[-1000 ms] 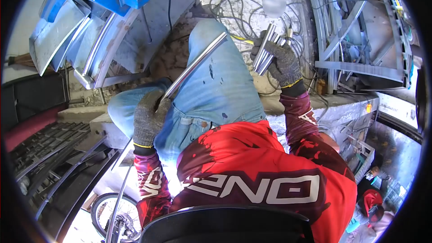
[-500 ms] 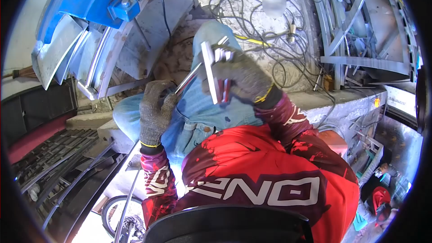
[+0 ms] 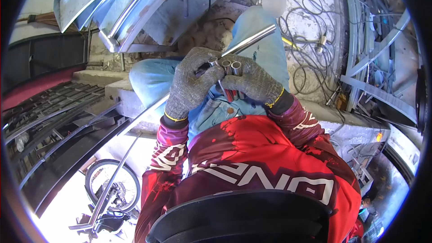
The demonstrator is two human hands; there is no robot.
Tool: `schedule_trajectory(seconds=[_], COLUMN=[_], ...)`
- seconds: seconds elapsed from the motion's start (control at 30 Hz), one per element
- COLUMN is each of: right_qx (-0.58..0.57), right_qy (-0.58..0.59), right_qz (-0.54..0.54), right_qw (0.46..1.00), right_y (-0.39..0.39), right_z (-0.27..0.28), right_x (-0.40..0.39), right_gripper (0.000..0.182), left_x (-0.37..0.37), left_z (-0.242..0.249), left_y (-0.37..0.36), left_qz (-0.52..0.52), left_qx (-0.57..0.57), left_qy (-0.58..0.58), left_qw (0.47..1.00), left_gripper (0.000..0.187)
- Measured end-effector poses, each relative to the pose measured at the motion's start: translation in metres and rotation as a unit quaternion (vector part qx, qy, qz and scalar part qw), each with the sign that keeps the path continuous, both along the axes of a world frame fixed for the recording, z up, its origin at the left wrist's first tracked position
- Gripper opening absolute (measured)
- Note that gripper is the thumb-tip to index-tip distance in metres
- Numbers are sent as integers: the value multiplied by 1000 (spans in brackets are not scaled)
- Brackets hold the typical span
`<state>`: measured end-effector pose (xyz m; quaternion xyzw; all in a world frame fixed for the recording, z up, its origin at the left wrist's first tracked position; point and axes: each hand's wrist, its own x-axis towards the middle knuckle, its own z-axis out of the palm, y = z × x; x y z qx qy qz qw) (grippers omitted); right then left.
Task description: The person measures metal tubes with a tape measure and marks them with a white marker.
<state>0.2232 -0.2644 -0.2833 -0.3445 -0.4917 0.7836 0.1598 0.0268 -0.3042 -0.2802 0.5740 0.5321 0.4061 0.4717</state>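
Grey knit gloves cover both hands, which meet over my lap. Several short shiny metal tubes (image 3: pixel 236 66) are bunched in my right hand (image 3: pixel 255 80), their open round ends facing up. My left hand (image 3: pixel 192 83) is closed, its fingertips at the leftmost short tube, right beside the bunch. A long polished metal tube (image 3: pixel 252 39) runs diagonally across my thighs and passes beneath the hands; its middle is hidden by them. Whether the left palm also touches this long tube is hidden.
Coiled cables (image 3: pixel 310 49) lie on the worn floor ahead. A metal frame rack (image 3: pixel 378 63) stands at right. Angled sheet metal (image 3: pixel 96 4) is at upper left, with stacked metal bars (image 3: pixel 54 108) below it. A bicycle wheel (image 3: pixel 112 184) shows at lower left.
My left hand has come up and right to meet my right hand at the short tubes. The short tubes have turned so their ends face up. The view has shifted.
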Motion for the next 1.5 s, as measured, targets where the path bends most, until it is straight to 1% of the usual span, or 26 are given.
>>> schedule_trajectory(seconds=[0.07,0.13,0.2,0.23,0.27,0.33,0.4,0.47,0.53,0.6,0.67,0.7,0.8,0.83,0.87,0.93,1.0,1.03,1.07,1.1,1.13,1.17,1.27,1.4,1.47,1.5], right_qx=[40,10,-18,-18,-17,-38,-56,-42,-53,-65,-70,-48,-78,-77,-92,-108,-206,-268,-272,-285,-293,-299,-296,-285,-294,-302], right_qy=[-25,-19,-9,7,22,21,9,32,48,77,177,167,156,156,158,162,183,229,268,320,323,326,309,292,288,288], right_qz=[14,28,44,20,-6,15,16,23,2,-7,-36,-37,-29,-28,-30,-27,-141,-171,-187,-182,-182,-177,-165,-165,-167,-166], right_qw=[999,999,999,1000,1000,999,998,998,997,995,981,984,984,984,983,980,951,920,905,885,881,879,889,898,896,893], right_y=[-1,-2,-3,-6,-6,-2,1,2,1,-2,-5,-5,-1,1,2,4,3,3,3,2,3,4,5,4,4,4], right_z=[-3,-11,-14,-12,-11,-5,-1,-3,-6,-19,-33,-38,-37,-37,-37,-39,-41,-43,-48,-56,-51,-47,-45,-48,-47,-47], right_x=[1,2,1,-1,-3,-4,1,2,5,3,-2,-2,-1,-1,0,2,2,1,2,1,3,2,3,3,2,2], right_gripper=[25,25,24,23,22,26,31,29,27,25,25,24,22,22,22,23,25,27,27,29,29,29,29,29,29,29], left_x=[-4,-4,-5,-10,-15,-19,-11,-15,-15,-14,-12,-20,-20,-18,-16,-12,-23,-19,-13,-6,-11,-14,-18,-17,-23,-23], left_z=[-3,-3,-1,-9,-13,-16,5,12,2,-4,-6,-16,-16,-21,-22,-22,-26,-23,-4,2,4,-8,-14,-16,-21,-22], left_y=[-1,-2,-5,-3,-5,-7,-2,-2,-4,-3,-2,-8,-9,-7,-6,-5,-8,-4,1,3,1,0,-4,-3,-4,-5], left_qz=[-11,-21,13,24,23,99,176,180,194,187,165,143,124,133,133,238,216,225,223,238,211,194,150,184,137,138], left_qx=[6,17,-53,10,13,13,56,58,39,37,47,-31,-61,-49,-50,-3,85,100,69,74,14,-19,-45,-48,-23,-24], left_qy=[8,15,-85,-22,-23,-57,45,111,46,40,22,-67,-38,-109,-108,-30,229,192,200,137,31,-122,-161,-144,-64,-69], left_qw=[1000,1000,995,999,999,993,982,976,979,981,985,987,990,984,984,971,945,950,952,959,977,973,974,971,988,988], left_gripper=[20,19,16,13,13,12,23,33,40,39,35,33,33,32,32,34,34,35,33,31,30,29,26,22,22,22])
